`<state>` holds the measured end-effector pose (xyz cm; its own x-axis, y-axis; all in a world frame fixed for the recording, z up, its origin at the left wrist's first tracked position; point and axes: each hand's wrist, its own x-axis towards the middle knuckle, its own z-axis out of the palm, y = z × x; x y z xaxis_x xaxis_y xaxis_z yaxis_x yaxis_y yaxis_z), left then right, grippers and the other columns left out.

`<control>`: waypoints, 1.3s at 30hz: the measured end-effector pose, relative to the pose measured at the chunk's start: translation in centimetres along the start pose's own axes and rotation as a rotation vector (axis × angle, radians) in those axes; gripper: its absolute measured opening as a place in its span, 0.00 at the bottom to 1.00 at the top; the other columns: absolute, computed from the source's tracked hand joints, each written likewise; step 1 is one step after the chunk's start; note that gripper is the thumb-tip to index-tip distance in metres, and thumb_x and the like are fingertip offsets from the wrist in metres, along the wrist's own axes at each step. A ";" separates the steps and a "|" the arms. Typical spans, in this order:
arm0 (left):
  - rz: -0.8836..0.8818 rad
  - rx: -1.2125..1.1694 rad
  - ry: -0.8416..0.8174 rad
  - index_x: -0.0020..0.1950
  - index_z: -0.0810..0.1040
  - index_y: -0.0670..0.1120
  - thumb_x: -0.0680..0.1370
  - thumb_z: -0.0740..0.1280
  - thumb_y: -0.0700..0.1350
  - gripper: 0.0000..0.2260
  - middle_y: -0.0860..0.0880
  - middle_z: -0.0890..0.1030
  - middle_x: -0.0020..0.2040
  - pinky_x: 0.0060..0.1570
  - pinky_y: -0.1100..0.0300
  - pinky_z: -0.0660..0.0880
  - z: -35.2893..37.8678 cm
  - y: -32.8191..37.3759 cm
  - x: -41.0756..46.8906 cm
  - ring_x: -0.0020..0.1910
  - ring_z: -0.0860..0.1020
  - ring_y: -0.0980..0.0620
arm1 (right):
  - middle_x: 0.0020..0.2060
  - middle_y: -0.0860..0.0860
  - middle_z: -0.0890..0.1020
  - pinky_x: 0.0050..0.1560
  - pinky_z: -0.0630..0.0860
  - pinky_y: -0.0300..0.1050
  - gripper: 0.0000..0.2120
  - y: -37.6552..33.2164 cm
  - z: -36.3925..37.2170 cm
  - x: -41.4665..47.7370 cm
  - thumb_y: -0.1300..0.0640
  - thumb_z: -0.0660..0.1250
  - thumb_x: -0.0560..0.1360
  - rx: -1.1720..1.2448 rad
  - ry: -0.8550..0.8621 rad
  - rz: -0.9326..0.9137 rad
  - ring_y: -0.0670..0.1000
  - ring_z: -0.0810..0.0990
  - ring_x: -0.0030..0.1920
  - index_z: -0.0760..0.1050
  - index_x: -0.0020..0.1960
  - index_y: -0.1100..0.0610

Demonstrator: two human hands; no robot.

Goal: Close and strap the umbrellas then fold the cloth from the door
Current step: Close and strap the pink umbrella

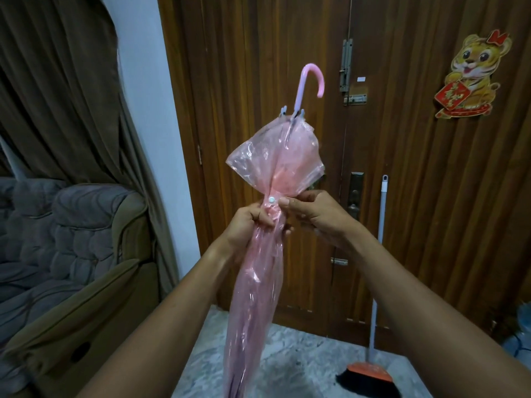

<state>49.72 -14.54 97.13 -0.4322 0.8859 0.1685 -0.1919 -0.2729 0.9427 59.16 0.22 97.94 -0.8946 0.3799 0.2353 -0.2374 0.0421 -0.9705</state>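
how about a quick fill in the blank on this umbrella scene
1. The left hand and right hand grip a closed umbrella whose see-through canopy is ____.
2. Its hooked handle points ____.
3. A broom stands against the wooden ____.
4. The sticker shows a cartoon ____.

Missing words: pink; up; door; tiger.

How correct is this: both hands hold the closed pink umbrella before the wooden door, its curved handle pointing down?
Not quite: the head view shows the curved handle pointing up. The left hand and right hand do hold the closed pink umbrella before the wooden door.
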 end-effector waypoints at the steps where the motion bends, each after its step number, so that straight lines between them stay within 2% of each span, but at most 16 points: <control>1: 0.011 0.101 0.040 0.57 0.77 0.40 0.73 0.55 0.27 0.19 0.39 0.80 0.43 0.40 0.54 0.80 -0.1 0.2 0.1 0.39 0.81 0.44 | 0.34 0.53 0.83 0.38 0.73 0.40 0.18 0.2 0.0 0.1 0.58 0.76 0.71 -0.037 0.021 -0.040 0.51 0.79 0.36 0.81 0.56 0.69; 2: 0.031 0.211 0.098 0.55 0.79 0.42 0.72 0.58 0.27 0.18 0.40 0.80 0.44 0.41 0.54 0.79 -0.4 0.2 0.3 0.40 0.80 0.45 | 0.33 0.50 0.84 0.39 0.74 0.36 0.15 0.4 0.1 0.2 0.59 0.75 0.73 -0.080 0.048 -0.068 0.46 0.81 0.36 0.82 0.55 0.68; 4: 0.103 0.391 0.236 0.54 0.80 0.41 0.70 0.63 0.29 0.16 0.40 0.80 0.45 0.41 0.54 0.77 -0.6 -0.1 0.7 0.43 0.79 0.44 | 0.41 0.52 0.87 0.46 0.77 0.33 0.13 0.6 0.4 0.3 0.60 0.75 0.73 -0.161 0.115 -0.125 0.42 0.85 0.44 0.83 0.54 0.65; 7: 0.320 0.526 0.354 0.60 0.82 0.42 0.77 0.69 0.38 0.12 0.44 0.84 0.52 0.48 0.59 0.79 -0.7 -1.8 0.2 0.50 0.82 0.51 | 0.41 0.54 0.87 0.41 0.77 0.29 0.11 0.8 1.1 0.6 0.62 0.77 0.70 -0.149 0.240 -0.190 0.39 0.85 0.40 0.84 0.50 0.67; 10: 0.430 0.632 0.482 0.74 0.73 0.48 0.78 0.72 0.45 0.24 0.56 0.79 0.66 0.61 0.64 0.76 -0.6 -4.4 -0.9 0.64 0.78 0.59 | 0.41 0.55 0.87 0.41 0.80 0.31 0.10 1.2 1.4 0.8 0.61 0.79 0.68 -0.105 0.347 -0.184 0.41 0.85 0.39 0.85 0.47 0.65; 12: 0.371 0.677 0.428 0.78 0.65 0.52 0.76 0.74 0.47 0.32 0.62 0.73 0.69 0.64 0.66 0.72 0.1 -5.6 -1.1 0.66 0.74 0.64 | 0.40 0.55 0.88 0.43 0.81 0.35 0.10 1.7 1.7 0.8 0.60 0.81 0.66 -0.109 0.363 -0.138 0.46 0.86 0.41 0.85 0.44 0.63; 14: 0.352 0.677 0.399 0.77 0.62 0.57 0.76 0.74 0.42 0.34 0.64 0.74 0.66 0.62 0.67 0.73 0.4 -6.1 -0.7 0.64 0.74 0.65 | 0.41 0.55 0.88 0.45 0.82 0.38 0.12 2.0 2.0 0.8 0.59 0.82 0.65 -0.152 0.343 -0.100 0.48 0.87 0.44 0.85 0.45 0.63; 16: 0.377 0.640 0.415 0.74 0.66 0.56 0.77 0.70 0.35 0.30 0.60 0.79 0.60 0.58 0.62 0.79 -0.2 -6.1 -0.3 0.60 0.79 0.61 | 0.42 0.54 0.88 0.47 0.82 0.40 0.12 2.0 2.0 0.9 0.60 0.81 0.66 -0.201 0.294 -0.071 0.48 0.87 0.45 0.85 0.47 0.63; 20: 0.285 0.465 0.281 0.73 0.67 0.53 0.80 0.64 0.32 0.25 0.52 0.80 0.58 0.48 0.63 0.79 -0.7 -4.5 -0.4 0.52 0.82 0.59 | 0.37 0.54 0.86 0.38 0.75 0.38 0.09 0.8 0.5 0.6 0.62 0.78 0.69 -0.292 0.174 -0.080 0.43 0.80 0.34 0.86 0.47 0.64; 24: 0.185 0.287 0.237 0.66 0.69 0.54 0.79 0.61 0.31 0.22 0.48 0.80 0.57 0.41 0.64 0.79 -0.6 -3.8 -0.4 0.50 0.81 0.51 | 0.39 0.52 0.86 0.45 0.78 0.40 0.11 0.1 -0.5 -0.2 0.57 0.78 0.70 -0.469 0.117 -0.108 0.43 0.84 0.40 0.85 0.47 0.64; 27: 0.183 0.207 0.149 0.67 0.74 0.47 0.76 0.64 0.39 0.19 0.45 0.81 0.51 0.41 0.61 0.79 -0.7 -4.0 -0.3 0.45 0.81 0.49 | 0.46 0.51 0.88 0.54 0.79 0.42 0.12 0.2 -0.8 -0.6 0.57 0.77 0.70 -0.385 0.074 -0.121 0.44 0.86 0.49 0.85 0.52 0.61; 30: 0.247 0.280 0.132 0.71 0.72 0.47 0.75 0.71 0.44 0.24 0.44 0.81 0.60 0.52 0.58 0.79 -0.7 -4.6 0.1 0.57 0.82 0.48 | 0.42 0.54 0.86 0.44 0.77 0.36 0.12 1.2 -0.3 -0.6 0.60 0.77 0.71 -0.244 0.125 -0.165 0.42 0.84 0.41 0.83 0.50 0.66; 32: 0.232 0.296 0.130 0.70 0.71 0.49 0.73 0.73 0.42 0.27 0.43 0.80 0.57 0.47 0.59 0.79 -0.7 -4.6 0.3 0.51 0.83 0.49 | 0.40 0.54 0.84 0.36 0.74 0.31 0.12 1.8 -0.2 -0.5 0.64 0.75 0.71 -0.206 0.168 -0.202 0.37 0.81 0.35 0.82 0.51 0.70; 34: 0.197 0.287 0.105 0.64 0.73 0.52 0.71 0.70 0.40 0.22 0.44 0.78 0.50 0.37 0.61 0.77 -0.9 -4.4 0.4 0.41 0.80 0.51 | 0.38 0.53 0.83 0.34 0.73 0.31 0.12 2.1 -0.4 -0.3 0.65 0.75 0.72 -0.154 0.173 -0.182 0.37 0.78 0.31 0.81 0.52 0.72; 36: 0.156 0.271 0.085 0.60 0.76 0.55 0.70 0.68 0.39 0.20 0.44 0.77 0.48 0.34 0.60 0.76 -1.3 -4.1 0.4 0.38 0.78 0.51 | 0.39 0.55 0.83 0.33 0.69 0.36 0.14 2.4 -0.7 -0.3 0.62 0.76 0.72 -0.115 0.117 -0.101 0.41 0.74 0.31 0.81 0.53 0.70; 39: 0.140 0.267 0.033 0.61 0.79 0.49 0.71 0.69 0.37 0.19 0.43 0.78 0.47 0.37 0.54 0.79 -2.2 -4.0 0.5 0.38 0.80 0.48 | 0.42 0.60 0.80 0.33 0.62 0.43 0.18 2.9 -1.2 -0.3 0.55 0.77 0.70 -0.109 0.049 0.006 0.49 0.67 0.31 0.82 0.54 0.66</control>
<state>48.35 -13.77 92.82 -0.4671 0.8327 0.2973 0.1085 -0.2797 0.9539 59.21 1.30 94.95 -0.8758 0.4249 0.2289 -0.1866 0.1392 -0.9725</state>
